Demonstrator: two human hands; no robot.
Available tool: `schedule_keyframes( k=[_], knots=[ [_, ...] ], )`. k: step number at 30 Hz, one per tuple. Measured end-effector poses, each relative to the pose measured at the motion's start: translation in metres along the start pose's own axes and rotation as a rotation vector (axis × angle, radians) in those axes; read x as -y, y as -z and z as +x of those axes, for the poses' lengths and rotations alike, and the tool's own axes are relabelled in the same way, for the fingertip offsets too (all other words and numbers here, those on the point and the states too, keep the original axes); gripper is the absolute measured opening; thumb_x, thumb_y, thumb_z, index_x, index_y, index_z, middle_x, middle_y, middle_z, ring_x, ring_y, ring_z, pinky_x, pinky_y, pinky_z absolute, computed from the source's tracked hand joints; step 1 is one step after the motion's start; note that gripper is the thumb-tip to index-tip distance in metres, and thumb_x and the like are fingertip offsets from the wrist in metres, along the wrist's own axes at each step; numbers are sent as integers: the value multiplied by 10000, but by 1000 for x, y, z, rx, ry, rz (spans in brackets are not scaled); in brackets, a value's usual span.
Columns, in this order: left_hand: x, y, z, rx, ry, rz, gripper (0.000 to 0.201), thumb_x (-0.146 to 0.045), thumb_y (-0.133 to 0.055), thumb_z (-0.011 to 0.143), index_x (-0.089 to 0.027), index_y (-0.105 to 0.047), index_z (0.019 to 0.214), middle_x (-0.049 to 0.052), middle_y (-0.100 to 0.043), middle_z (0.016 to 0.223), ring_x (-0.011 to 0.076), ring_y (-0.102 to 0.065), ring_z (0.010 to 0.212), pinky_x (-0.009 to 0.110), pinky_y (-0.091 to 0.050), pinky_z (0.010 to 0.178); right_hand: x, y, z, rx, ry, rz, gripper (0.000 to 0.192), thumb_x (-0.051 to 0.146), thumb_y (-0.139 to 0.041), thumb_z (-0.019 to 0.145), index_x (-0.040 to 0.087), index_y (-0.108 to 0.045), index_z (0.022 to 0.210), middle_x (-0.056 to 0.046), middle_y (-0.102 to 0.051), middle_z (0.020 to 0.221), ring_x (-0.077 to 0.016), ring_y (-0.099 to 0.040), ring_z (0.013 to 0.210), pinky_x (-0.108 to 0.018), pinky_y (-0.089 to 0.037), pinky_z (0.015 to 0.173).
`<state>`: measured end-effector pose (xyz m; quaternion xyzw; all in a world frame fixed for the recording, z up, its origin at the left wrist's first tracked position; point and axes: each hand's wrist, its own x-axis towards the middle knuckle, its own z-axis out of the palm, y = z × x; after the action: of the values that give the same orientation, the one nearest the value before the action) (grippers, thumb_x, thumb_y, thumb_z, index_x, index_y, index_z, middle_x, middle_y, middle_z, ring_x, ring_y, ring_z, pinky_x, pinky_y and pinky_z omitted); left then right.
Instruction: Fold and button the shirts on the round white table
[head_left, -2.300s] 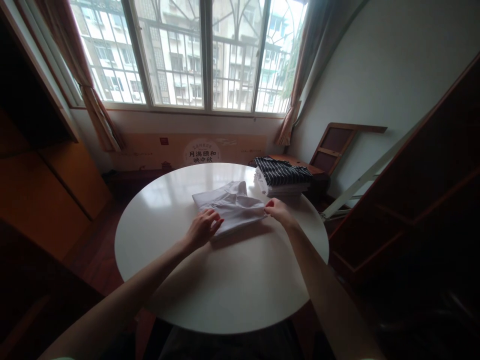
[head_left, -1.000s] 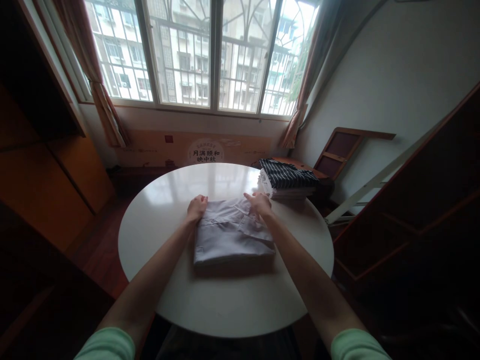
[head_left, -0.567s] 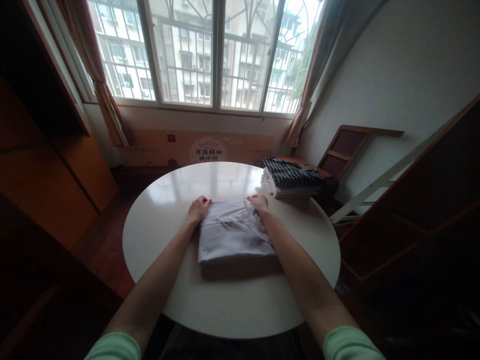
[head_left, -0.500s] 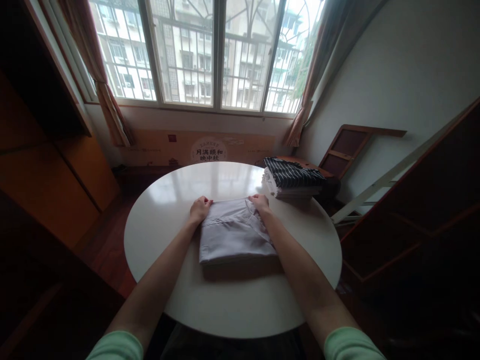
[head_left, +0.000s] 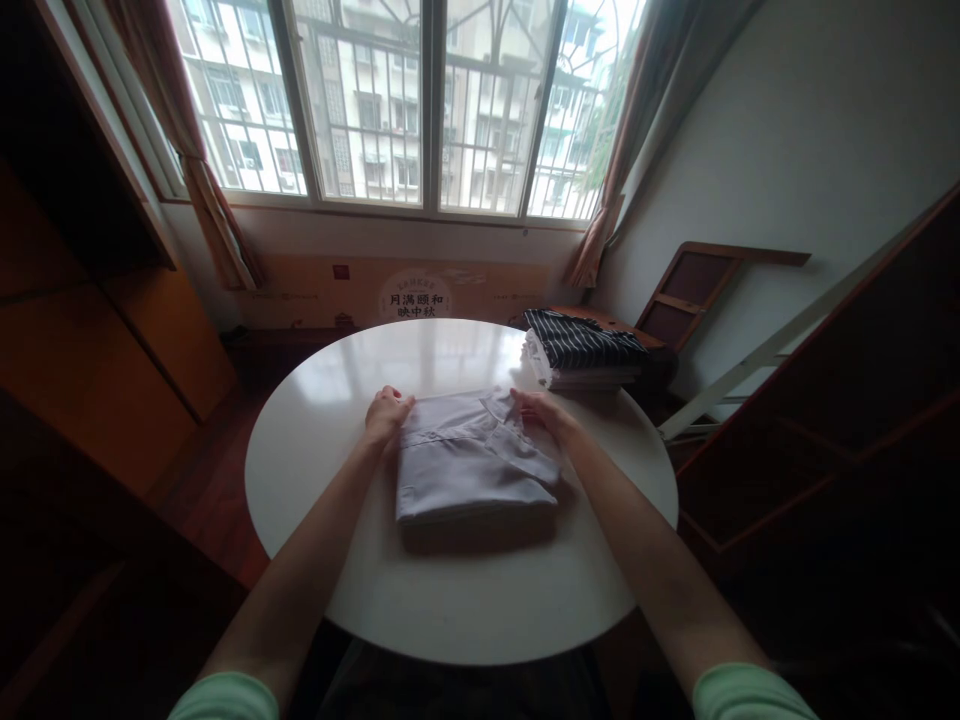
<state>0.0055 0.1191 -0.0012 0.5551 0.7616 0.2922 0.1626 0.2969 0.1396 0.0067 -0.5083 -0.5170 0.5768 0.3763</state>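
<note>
— While both hands sit at the far edge of it, what would you say that folded white shirt (head_left: 469, 470) is like to handle?

— Soft and light, I'd judge. It lies flat in the middle of the round white table (head_left: 450, 590), a squared-off bundle with the collar end toward the window. Thin cloth like that has no stiffness of its own; lift one corner and the layers will likely slide apart.

— And the hands?

— The left hand (head_left: 384, 416) rests on the far left corner, fingers curled down onto the cloth, more pressing than clutching. The right hand (head_left: 544, 410) is at the far right corner, fingertips pinching the edge by the collar. Neither has the shirt off the table.

— The tabletop looks glossy.

— It does, so I'd expect the bundle to glide easily if pushed. To lift it whole, I'd take it from two opposite sides with flat palms under the bottom layer, not by the top fold.

— What's that off to the right?

— A stack of folded clothes (head_left: 581, 355) with a dark striped garment on top, at the table's far right edge, well apart from the shirt.
</note>
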Motion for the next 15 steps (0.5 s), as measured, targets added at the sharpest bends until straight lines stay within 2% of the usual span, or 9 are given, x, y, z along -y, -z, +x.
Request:
schedule_keyframes(
  k=[3,6,11,15],
  knots=[
    [0,10,-3,125,-11,66,396,-455,-502,748,-156,-513,1007,98,-628,963,219,-592,882,261,-419,670,-3,1,-11,65,3,119,149,259,-616,758,112,-605,733,-59,-652,665,-125,-590,547,-229,-494,534],
    [2,12,-3,191,-62,61,430,-446,-521,738,-157,-491,1055,94,-626,987,203,-598,858,242,-421,640,-5,-1,-13,14,36,148,82,191,-609,760,112,-609,739,-32,-632,613,-98,-560,487,-204,-474,488],
    [6,2,4,150,-90,-18,393,-340,-550,746,-156,-488,1088,82,-629,997,156,-606,826,202,-427,642,-7,1,-13,11,54,222,74,189,-600,771,128,-596,729,-3,-600,571,-74,-520,429,-184,-439,426],
    [8,-8,6,87,-72,-76,337,-326,-541,766,-165,-511,1061,75,-642,956,156,-605,828,209,-427,664,-6,4,-21,43,25,201,136,252,-583,787,128,-596,734,-32,-624,615,-100,-557,483,-210,-471,469]
  ],
)
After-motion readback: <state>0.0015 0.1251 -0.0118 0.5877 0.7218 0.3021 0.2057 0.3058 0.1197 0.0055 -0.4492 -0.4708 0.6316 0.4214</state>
